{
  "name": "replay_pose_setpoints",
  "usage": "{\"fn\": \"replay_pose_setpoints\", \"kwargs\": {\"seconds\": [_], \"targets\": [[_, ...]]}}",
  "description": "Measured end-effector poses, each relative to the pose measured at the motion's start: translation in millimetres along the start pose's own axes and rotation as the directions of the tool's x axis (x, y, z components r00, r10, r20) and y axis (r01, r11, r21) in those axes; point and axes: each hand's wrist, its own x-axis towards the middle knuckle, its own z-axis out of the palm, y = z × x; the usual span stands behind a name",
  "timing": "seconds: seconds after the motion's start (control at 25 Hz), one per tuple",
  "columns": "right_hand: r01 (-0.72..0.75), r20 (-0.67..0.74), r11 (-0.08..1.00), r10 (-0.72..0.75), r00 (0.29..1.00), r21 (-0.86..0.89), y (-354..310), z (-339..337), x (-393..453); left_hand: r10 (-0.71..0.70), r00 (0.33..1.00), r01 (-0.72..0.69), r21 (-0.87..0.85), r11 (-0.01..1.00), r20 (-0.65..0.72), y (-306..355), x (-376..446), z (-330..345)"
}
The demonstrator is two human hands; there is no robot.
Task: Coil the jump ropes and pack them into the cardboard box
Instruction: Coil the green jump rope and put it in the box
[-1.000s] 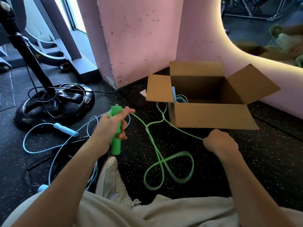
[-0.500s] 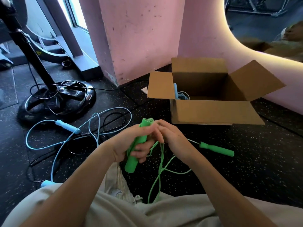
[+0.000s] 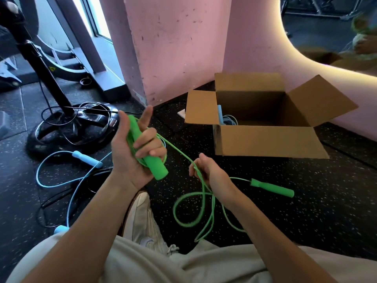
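- one light blue rope (image 3: 227, 119) already sits in the cardboard box (image 3: 269, 139), against its left wall; the box stands open at about 2 o'clock from the hands.
- the green jump rope (image 3: 201, 193) looks only just begun: a few turns lie by the handle (image 3: 150, 154) in the left hand (image 3: 132, 152), while most of the cord loops loose on the floor at 5 o'clock, its second handle (image 3: 272, 187) lying at 3 o'clock.
- another blue rope (image 3: 67, 180) sprawls uncoiled at 9 o'clock, a black rope (image 3: 92, 183) tangled with it, so most of the job remains.
- left hand is raised palm-up, lower fingers curled round the handle, index finger stretched out straight.
- right hand (image 3: 210, 172) is lower, back toward the camera, fingers closed in a pinch on the green cord just beside the left hand.
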Motion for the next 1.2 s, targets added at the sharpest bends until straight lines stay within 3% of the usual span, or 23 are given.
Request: {"fn": "replay_pose_setpoints", "kwargs": {"seconds": [0.08,0.12,0.2,0.32,0.36,0.44,0.6,0.68,0.8,0.96,1.04,1.2], "targets": [[-0.089,0.041,0.995,0.088,0.995,0.034,0.3,-9.2,7.7,0.227,0.946,-0.162,0.268,0.949,-0.232,7.2,-0.3,-2.4],[-0.079,0.033,0.997,0.079,0.996,0.006,0.8,-12.1,5.8,0.365,0.882,-0.188,0.487,0.853,-0.298,7.0,1.0,-5.0],[0.032,0.004,0.998,-0.032,0.999,-0.062,0.3,-12.7,-4.5,0.519,0.809,-0.147,0.761,0.632,-0.275,-3.0,5.5,-7.3],[0.147,0.025,0.971,-0.145,0.989,-0.189,-0.7,-9.9,-12.2,0.553,0.771,-0.174,0.732,0.659,-0.315,-18.2,14.5,-10.0],[0.148,0.01,0.964,-0.15,0.989,-0.219,-0.1,-11.5,-12.4,0.598,0.738,-0.185,0.758,0.626,-0.313,-17.9,16.4,-11.2],[0.1,-0.054,0.966,-0.116,0.992,-0.24,1.4,-20.1,-8.8,0.668,0.691,-0.149,0.85,0.506,-0.276,-12.3,18.6,-22.9],[-0.045,-0.099,0.959,0.017,0.995,-0.281,-0.8,-39.9,-8.3,0.677,0.724,-0.014,0.979,0.203,-0.13,-18.1,14.5,-30.2],[-0.186,-0.146,0.92,0.143,0.979,-0.346,10.4,-57.7,-4.8,0.699,0.71,-0.004,0.992,0.124,-0.085,-17.5,16.8,-29.6],[-0.472,-0.346,0.759,0.34,0.874,-0.447,31.0,-88.8,-2.0,0.749,0.656,0.029,0.995,0.094,-0.09,-4.7,16.0,-35.2],[-0.645,-0.589,0.595,0.327,0.739,-0.479,40.7,-97.1,-6.6,0.751,0.66,0.056,0.996,-0.065,0.012,-6.9,11.1,-32.3],[-0.685,-0.621,0.558,0.343,0.704,-0.469,46.0,-99.9,-8.3,0.77,0.637,0.071,0.992,-0.1,0.032,-7.4,12.0,-34.2],[-0.766,-0.643,0.506,0.443,0.624,-0.395,58.5,-119.4,-16.7,0.87,0.493,0.101,0.993,-0.055,-0.001,10.5,9.0,-38.5]]}}
